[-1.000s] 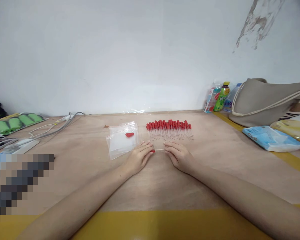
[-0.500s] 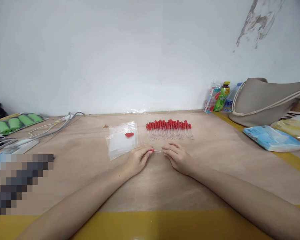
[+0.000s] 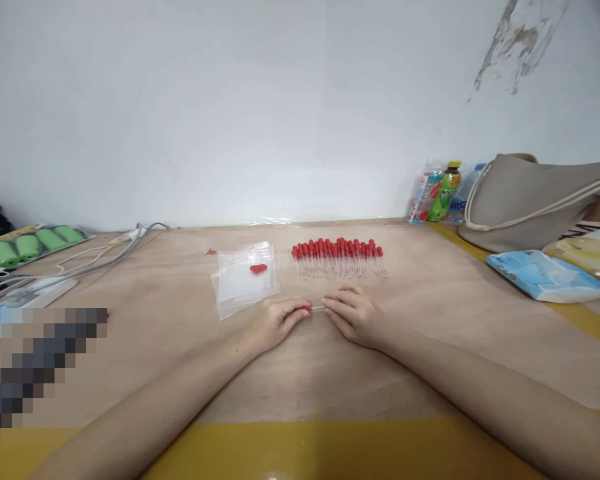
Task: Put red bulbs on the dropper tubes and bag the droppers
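Between finger and thumb of my left hand (image 3: 279, 323) is a red rubber dropper bulb (image 3: 307, 309); the hand is closed on it. A thin clear dropper tube (image 3: 317, 308) runs from the bulb to my right hand (image 3: 356, 316), whose fingers are closed round its other end. Behind the hands lies a row of finished-looking droppers (image 3: 337, 257), red bulbs toward the wall and clear tubes toward me. To the left, clear plastic bags (image 3: 240, 290) lie flat, with a small red heap (image 3: 259, 269), apparently loose bulbs, on them.
At the left are a pack of green rolls (image 3: 35, 245), cables (image 3: 115, 250) and a white power strip (image 3: 43, 293). Bottles (image 3: 444, 193), a grey bag (image 3: 535, 200) and a blue-and-white packet (image 3: 547, 277) stand or lie at the right. A wall closes off the table's far side.
My left hand has shifted slightly right and toward me with the red bulb. The gap between my two hands is a little narrower. The dropper row looks unchanged.
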`<control>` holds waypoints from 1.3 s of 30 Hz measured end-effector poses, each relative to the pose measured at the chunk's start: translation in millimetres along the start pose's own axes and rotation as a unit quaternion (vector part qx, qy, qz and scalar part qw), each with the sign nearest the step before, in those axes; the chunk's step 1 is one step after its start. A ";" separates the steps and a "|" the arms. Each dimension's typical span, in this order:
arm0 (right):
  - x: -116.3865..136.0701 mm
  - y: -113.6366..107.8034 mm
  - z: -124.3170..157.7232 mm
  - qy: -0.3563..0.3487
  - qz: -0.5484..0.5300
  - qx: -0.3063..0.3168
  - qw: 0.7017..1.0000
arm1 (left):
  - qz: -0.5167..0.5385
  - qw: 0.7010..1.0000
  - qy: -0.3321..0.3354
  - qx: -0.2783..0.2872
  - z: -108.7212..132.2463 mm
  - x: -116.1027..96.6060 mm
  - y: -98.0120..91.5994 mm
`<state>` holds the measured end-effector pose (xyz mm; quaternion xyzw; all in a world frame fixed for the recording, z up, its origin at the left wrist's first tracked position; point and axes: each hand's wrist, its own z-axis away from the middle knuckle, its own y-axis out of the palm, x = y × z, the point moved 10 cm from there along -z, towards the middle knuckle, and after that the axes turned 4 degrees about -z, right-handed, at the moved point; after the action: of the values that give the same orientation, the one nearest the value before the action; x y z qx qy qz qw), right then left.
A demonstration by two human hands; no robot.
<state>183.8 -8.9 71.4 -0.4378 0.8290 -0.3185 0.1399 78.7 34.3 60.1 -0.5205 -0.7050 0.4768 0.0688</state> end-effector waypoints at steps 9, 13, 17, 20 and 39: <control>-1.1 -2.5 -3.6 -0.010 0.041 0.006 0.999 | -0.019 0.999 0.042 -0.026 1.0 -8.9 -2.2; 5.2 1.3 -4.0 -0.032 0.068 0.023 0.997 | -0.041 0.996 0.067 -0.048 2.5 -14.2 -3.7; 9.7 3.3 -5.3 -0.034 0.063 0.028 0.997 | -0.040 0.994 0.090 -0.056 4.5 -19.3 -4.0; 12.3 5.3 -7.0 -0.034 0.047 0.033 0.998 | -0.043 0.991 0.114 -0.052 5.1 -24.9 -2.9; 10.6 -0.6 -8.4 -0.066 0.007 -0.024 0.998 | -0.098 0.991 0.087 -0.040 -1.1 -14.3 -6.2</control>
<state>173.7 -14.3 78.6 -0.4556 0.8283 -0.2680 0.1856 81.6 23.5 71.0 -0.4904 -0.7625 0.3925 0.1553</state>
